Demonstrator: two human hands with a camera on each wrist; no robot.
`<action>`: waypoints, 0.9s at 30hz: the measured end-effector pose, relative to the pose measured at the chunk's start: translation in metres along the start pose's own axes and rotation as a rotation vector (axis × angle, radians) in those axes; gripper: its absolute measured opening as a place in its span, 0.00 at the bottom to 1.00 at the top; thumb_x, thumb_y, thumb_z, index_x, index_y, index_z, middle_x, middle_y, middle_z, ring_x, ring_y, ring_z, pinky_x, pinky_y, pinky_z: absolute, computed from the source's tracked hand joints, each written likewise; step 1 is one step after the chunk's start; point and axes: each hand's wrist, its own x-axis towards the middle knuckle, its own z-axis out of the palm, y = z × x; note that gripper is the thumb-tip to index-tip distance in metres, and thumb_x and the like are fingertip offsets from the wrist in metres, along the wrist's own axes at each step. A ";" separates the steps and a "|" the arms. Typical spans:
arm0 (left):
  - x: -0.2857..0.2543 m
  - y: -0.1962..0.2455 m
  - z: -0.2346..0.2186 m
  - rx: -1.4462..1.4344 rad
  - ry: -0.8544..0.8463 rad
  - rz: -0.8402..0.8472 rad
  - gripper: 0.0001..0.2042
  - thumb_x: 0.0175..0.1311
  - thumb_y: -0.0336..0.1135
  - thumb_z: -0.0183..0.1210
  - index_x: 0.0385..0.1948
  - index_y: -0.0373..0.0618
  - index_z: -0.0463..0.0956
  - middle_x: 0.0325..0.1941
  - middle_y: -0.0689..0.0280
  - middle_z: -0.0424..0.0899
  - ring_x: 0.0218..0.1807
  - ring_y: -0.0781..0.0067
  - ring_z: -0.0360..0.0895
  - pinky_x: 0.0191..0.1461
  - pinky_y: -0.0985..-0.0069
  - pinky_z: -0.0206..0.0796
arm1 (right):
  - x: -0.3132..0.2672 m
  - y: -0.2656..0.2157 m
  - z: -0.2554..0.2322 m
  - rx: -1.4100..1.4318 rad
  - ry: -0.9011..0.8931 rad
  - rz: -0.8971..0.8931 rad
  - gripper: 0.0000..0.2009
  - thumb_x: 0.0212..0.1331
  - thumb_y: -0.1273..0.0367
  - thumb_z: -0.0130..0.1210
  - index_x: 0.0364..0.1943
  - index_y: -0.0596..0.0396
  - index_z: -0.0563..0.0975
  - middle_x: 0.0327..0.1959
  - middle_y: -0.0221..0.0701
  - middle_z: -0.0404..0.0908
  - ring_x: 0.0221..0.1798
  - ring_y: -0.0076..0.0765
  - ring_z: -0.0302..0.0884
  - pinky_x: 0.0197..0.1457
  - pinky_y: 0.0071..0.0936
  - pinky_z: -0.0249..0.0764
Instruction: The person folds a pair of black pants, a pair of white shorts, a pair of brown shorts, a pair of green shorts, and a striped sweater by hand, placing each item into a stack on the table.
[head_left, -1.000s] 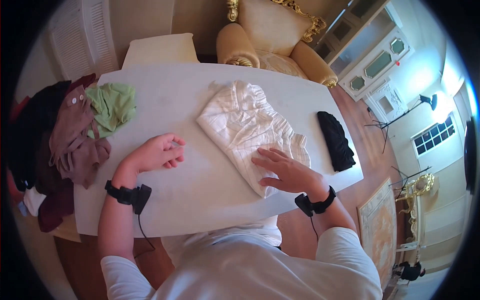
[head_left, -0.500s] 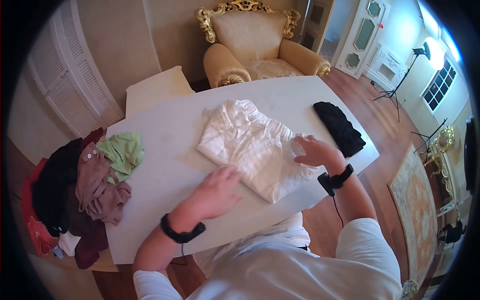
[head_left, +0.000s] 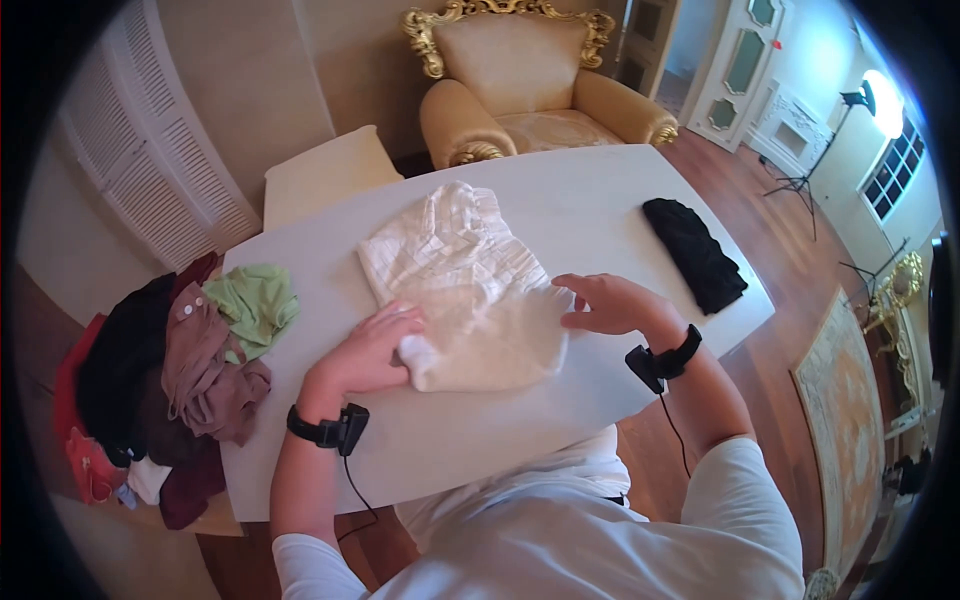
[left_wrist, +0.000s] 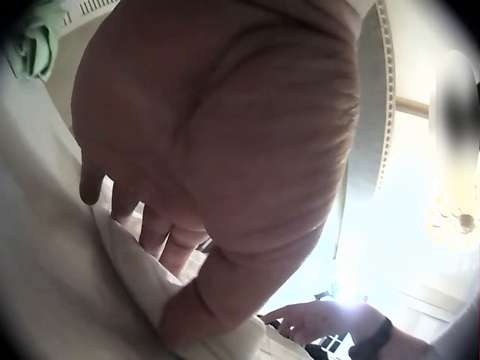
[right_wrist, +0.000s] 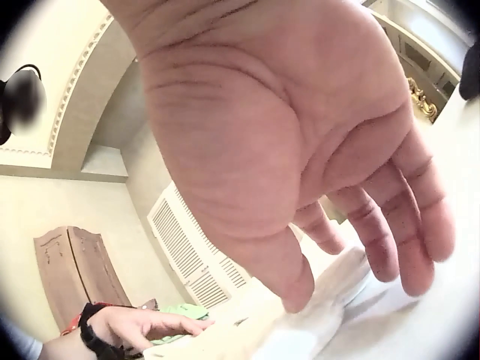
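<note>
A pair of white striped shorts [head_left: 455,260] with a gathered waistband lies on the table in front of me, its near part blurred by motion. My left hand [head_left: 375,350] grips the shorts' near left edge; in the left wrist view the thumb is on the near side of the cloth [left_wrist: 124,251] and the fingers are beyond it. At the shorts' right edge is my right hand [head_left: 612,303], its thumb and index finger apart beside the fabric. The right wrist view shows the fingers of that hand [right_wrist: 300,142] loosely extended, with white cloth [right_wrist: 330,300] behind the thumb.
Heaped clothes [head_left: 130,370] in black, brown and red sit at the table's left, with a green garment [head_left: 255,305] on top. A folded black garment [head_left: 695,255] lies near the right edge of the white table [head_left: 590,185]. Beyond stand a gold armchair [head_left: 510,70] and a cream seat [head_left: 330,175].
My left hand went from the bare tabletop on the left to the shorts' edge and took hold. The shorts have turned and shifted left. My right hand lifted off them and moved to their right side.
</note>
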 end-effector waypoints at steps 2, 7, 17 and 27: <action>-0.014 -0.015 0.000 -0.101 0.080 -0.118 0.36 0.50 0.25 0.66 0.68 0.48 0.73 0.80 0.53 0.66 0.85 0.46 0.52 0.84 0.60 0.53 | 0.021 -0.009 0.001 0.005 0.102 -0.069 0.28 0.66 0.63 0.64 0.68 0.55 0.73 0.54 0.45 0.84 0.54 0.49 0.84 0.57 0.39 0.79; -0.023 -0.027 0.001 -0.259 0.123 -0.113 0.39 0.45 0.21 0.67 0.68 0.48 0.73 0.81 0.52 0.63 0.85 0.45 0.51 0.84 0.61 0.52 | 0.087 -0.023 0.013 0.252 0.297 -0.243 0.21 0.65 0.70 0.64 0.63 0.57 0.78 0.52 0.41 0.84 0.53 0.42 0.85 0.57 0.36 0.81; -0.029 -0.007 0.018 -0.087 0.219 -0.156 0.39 0.47 0.19 0.69 0.68 0.55 0.75 0.81 0.55 0.62 0.85 0.42 0.51 0.84 0.57 0.52 | 0.129 0.009 0.044 0.898 0.104 -0.164 0.16 0.69 0.75 0.60 0.60 0.57 0.80 0.53 0.24 0.83 0.53 0.18 0.78 0.60 0.21 0.76; -0.026 0.009 0.008 -0.173 0.313 -0.206 0.30 0.50 0.20 0.70 0.59 0.52 0.81 0.77 0.57 0.71 0.84 0.43 0.55 0.81 0.56 0.60 | 0.088 -0.030 0.018 0.246 0.336 -0.503 0.23 0.57 0.72 0.67 0.59 0.58 0.80 0.54 0.42 0.83 0.62 0.51 0.78 0.67 0.41 0.75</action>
